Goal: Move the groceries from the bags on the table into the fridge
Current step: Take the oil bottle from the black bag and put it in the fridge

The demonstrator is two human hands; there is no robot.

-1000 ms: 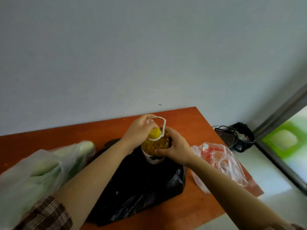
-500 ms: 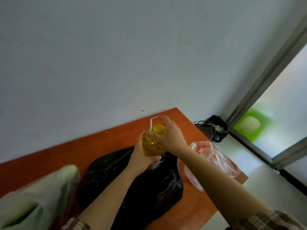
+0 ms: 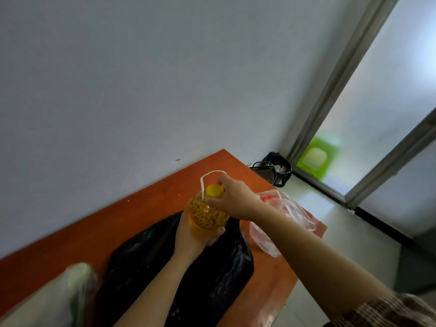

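A clear jug of yellow contents (image 3: 207, 214) with a yellow cap and a white loop handle is held up above the black plastic bag (image 3: 179, 277) on the orange-brown table (image 3: 118, 223). My left hand (image 3: 191, 239) grips the jug's lower body from the left. My right hand (image 3: 232, 198) holds it at the neck, fingers by the handle. A clear bag with red items (image 3: 283, 213) lies on the table to the right. A pale bag with green vegetables (image 3: 54, 296) sits at the lower left. The fridge is out of view.
A grey wall runs behind the table. On the floor past the table's far right corner stand a black bin and basket (image 3: 274, 168). A glass door with a grey frame (image 3: 335, 95) fills the right side, a green object behind it.
My left hand slid from the jug's top down to its body, and my right hand went up to the neck and handle. The jug has come up out of the black bag. The view swung right.
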